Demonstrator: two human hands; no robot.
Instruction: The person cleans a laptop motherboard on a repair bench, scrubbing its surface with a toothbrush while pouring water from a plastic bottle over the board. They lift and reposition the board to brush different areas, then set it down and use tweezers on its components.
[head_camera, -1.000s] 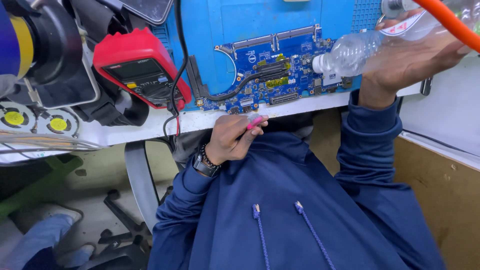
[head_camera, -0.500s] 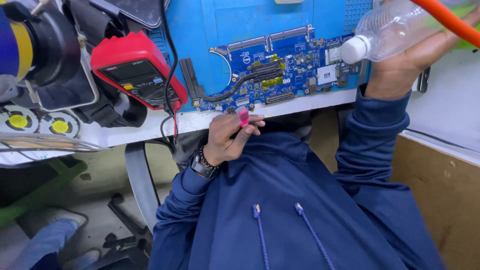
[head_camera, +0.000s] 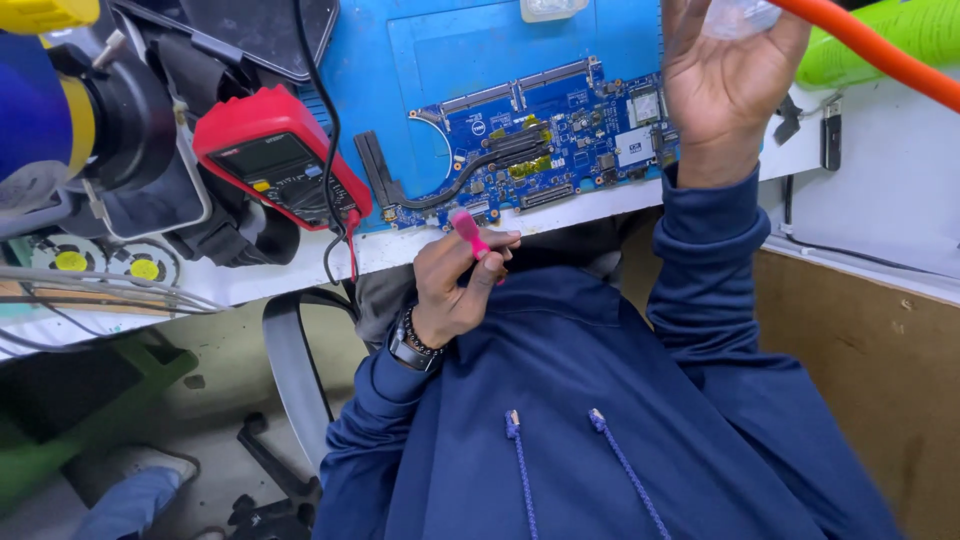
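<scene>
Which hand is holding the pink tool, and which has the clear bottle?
The left hand grips the pink tool; the right hand, raised over the bench, holds the clear bottle.

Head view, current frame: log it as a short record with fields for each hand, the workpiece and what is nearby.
left hand: grips a pink tool at the bench edge, tip up
right hand: raised, holding a clear plastic bottle, mostly out of frame
workpiece: blue circuit board flat on a blue mat
nearby: red multimeter left of the board, orange hose at top right
clothing: dark blue hoodie, wristwatch on left wrist
</scene>
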